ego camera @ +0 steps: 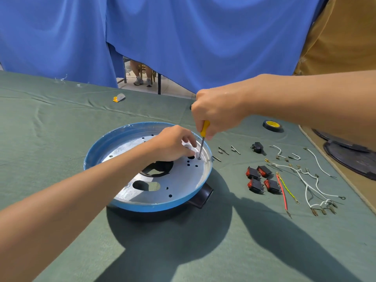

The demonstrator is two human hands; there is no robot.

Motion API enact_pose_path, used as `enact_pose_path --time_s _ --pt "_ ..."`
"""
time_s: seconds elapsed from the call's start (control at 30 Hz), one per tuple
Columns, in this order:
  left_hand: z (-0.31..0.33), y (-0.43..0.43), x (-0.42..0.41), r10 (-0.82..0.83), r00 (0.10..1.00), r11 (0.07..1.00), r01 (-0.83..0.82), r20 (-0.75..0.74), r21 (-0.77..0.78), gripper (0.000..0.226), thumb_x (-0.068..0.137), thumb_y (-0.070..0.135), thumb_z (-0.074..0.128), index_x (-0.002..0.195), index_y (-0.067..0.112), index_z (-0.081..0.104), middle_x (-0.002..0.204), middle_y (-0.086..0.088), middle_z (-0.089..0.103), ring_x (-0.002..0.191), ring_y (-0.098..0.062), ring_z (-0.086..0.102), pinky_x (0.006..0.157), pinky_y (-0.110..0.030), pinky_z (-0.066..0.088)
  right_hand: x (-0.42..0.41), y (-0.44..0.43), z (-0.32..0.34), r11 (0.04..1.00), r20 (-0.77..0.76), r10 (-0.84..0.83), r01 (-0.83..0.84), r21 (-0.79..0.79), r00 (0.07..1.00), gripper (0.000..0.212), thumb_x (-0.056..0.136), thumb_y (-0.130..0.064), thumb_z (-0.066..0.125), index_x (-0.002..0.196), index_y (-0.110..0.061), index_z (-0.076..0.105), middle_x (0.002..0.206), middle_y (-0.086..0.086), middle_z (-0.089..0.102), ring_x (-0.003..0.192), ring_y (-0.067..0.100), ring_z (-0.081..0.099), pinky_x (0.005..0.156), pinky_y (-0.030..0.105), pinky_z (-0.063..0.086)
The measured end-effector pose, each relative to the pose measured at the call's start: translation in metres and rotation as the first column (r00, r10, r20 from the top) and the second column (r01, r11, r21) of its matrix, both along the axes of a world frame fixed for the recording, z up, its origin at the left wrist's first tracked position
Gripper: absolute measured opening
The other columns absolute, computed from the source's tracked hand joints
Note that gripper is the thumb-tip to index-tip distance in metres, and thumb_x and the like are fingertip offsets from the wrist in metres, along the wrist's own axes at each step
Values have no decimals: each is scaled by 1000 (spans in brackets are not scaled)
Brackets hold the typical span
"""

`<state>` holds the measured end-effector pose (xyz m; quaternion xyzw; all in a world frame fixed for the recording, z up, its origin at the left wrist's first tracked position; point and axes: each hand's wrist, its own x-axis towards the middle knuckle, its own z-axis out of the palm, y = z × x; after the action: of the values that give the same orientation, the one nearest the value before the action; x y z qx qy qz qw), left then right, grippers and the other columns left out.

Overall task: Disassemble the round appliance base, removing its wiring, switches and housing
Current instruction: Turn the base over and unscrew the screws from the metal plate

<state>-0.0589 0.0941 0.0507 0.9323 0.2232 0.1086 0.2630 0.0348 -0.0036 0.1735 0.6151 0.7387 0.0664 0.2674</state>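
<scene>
Over the base (142, 206), right hand (217, 117) grips near-upright screwdriver (202, 139), tip down; left hand (173, 143) grip unclear

Right hand (218, 115) hid most of the screwdriver (205, 128) handle; the screw at its tip was too small to read. Left hand (173, 143) fingers covered a white bit on the base (154, 207), pinched or only touched, unclear. Black handle (204, 197) was half under the rim. Dark round items (354, 161) were cut by the right edge. Seated person (142, 74) behind the curtain (203, 37): legs only. Yellow-white scrap (119, 97) was unidentifiable.
</scene>
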Motion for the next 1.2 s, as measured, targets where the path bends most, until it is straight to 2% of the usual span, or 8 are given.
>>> enact_pose_path --time_s 0.17,0.3,0.4,0.53,0.77,1.0,1.13,1.2 --pt "0 -12 -2 -133 990 991 134 36 -20 10 84 23 74 82 33 71 94 1 72 90 -16 62 84 -28 48 -6 8 -5 1000 -8 6 -6 10 1000 7 83 -25 73 89 -25 75 63 -12 55 61 6 48 45 14 34" --pt "-6 -12 1 -80 989 996 85 127 -31 5 86 23 73 83 26 76 88 -2 74 89 -20 61 82 -30 47 -4 10 -13 981 -311 -82 131 142 947 16 85 -32 61 79 -20 70 73 -3 65 73 13 53 56 23 43" --pt "-8 -13 3 -63 991 998 66 117 -19 11 85 28 73 78 36 74 86 -7 74 90 -24 62 84 -41 49 2 12 -6 920 -269 -290 345 186 919 47 93 -48 46 72 -8 61 54 6 61 58 20 55 49 25 39" --pt "-9 -14 5 -49 992 999 50 119 -6 19 83 34 74 71 47 69 86 -2 73 89 -21 61 82 -44 52 8 13 0 824 -183 -564 562 -70 805 48 97 -38 46 66 -7 64 42 -3 52 32 16 36 41 18 33" --pt "-13 -7 1 -98 984 995 99 150 3 12 77 20 80 80 31 78 96 7 74 95 -13 64 90 -34 47 6 1 -3 985 31 -167 166 41 985 40 92 -40 61 58 -19 56 52 -7 46 53 7 42 41 16 31" --pt "-12 -6 -4 -119 986 991 124 114 -45 12 78 18 78 82 29 78 99 8 73 99 -15 63 91 -35 48 -7 1 2 976 83 219 -219 -17 972 27 86 -15 67 60 -20 58 57 -9 37 65 19 40 52 29 39" --pt "-13 -5 -6 -118 986 992 122 118 -27 13 80 16 78 91 23 79 103 10 71 95 -10 61 77 -15 43 -2 3 -1 994 16 113 -113 13 994 6 83 -23 73 89 -24 75 65 -14 51 63 9 47 48 16 35" --pt "-13 -5 -6 -123 985 991 127 122 -30 13 80 16 78 92 21 80 102 8 72 92 -9 61 80 -18 45 3 5 -6 996 -108 -60 67 57 992 22 83 -44 70 86 -22 74 72 -8 65 61 1 50 47 15 37"
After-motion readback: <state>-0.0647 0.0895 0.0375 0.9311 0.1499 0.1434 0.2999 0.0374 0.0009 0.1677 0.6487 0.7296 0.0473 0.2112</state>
